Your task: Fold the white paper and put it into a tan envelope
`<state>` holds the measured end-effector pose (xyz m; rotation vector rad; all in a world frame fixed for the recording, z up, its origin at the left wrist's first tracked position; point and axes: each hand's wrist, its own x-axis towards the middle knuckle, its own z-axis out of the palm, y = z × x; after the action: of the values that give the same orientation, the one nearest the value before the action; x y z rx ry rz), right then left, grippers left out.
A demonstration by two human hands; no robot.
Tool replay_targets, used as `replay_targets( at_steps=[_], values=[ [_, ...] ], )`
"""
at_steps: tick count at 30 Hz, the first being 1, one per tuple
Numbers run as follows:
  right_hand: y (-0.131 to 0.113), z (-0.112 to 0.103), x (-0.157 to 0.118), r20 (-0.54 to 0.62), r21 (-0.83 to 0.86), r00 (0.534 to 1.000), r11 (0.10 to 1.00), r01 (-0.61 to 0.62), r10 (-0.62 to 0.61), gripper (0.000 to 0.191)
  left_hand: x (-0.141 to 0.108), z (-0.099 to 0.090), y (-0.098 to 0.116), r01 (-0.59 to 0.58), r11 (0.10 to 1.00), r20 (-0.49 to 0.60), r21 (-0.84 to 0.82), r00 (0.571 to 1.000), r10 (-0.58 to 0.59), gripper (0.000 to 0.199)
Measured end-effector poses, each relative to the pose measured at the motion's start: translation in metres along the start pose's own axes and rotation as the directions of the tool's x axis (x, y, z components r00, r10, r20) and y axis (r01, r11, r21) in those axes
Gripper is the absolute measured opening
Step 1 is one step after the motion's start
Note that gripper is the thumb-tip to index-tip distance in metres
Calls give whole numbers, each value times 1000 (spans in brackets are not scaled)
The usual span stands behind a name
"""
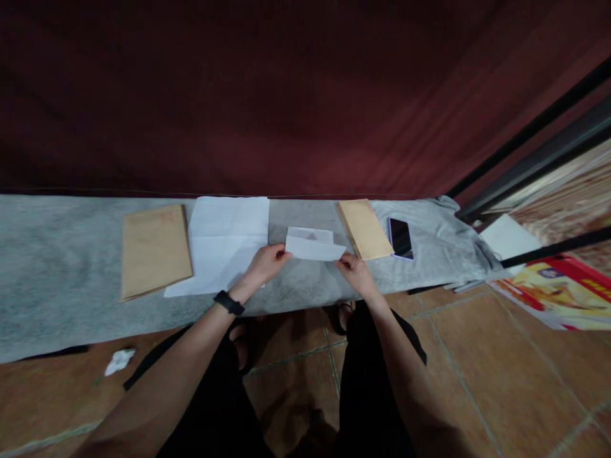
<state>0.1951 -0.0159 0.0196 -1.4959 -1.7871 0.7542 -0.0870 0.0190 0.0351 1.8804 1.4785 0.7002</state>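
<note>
A white sheet of paper (312, 247), folded over on itself, is held by its two near corners in front of me. My left hand (267, 262) pinches its left corner between thumb and fingers. At the right corner my right hand (354, 272) grips it the same way. To the left lie white sheets of paper (229, 232) with a crease across them, partly behind my left hand. Just beyond my right hand rests a small stack of brown envelopes (366, 228).
A larger stack of brown envelopes (155, 251) lies on the grey cloth (62, 267) at the left. A phone (401, 238) lies on the right. A dark red curtain (286, 102) hangs behind. On the tiled floor are a crumpled tissue (119, 361) and a colourful box (558, 289).
</note>
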Motion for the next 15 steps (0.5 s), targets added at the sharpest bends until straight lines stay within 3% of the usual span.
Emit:
replay_targets(
  at_steps=[6,15],
  values=[
    [2,0,-1,57,103,997,993,-49,44,29,1,-9,-5,4,998,126,-63,992,4,37],
    [2,5,9,-3,-76,998,995,-65,65,34,3,-5,1,28,1000,26,-9,999,-28,36]
  ],
)
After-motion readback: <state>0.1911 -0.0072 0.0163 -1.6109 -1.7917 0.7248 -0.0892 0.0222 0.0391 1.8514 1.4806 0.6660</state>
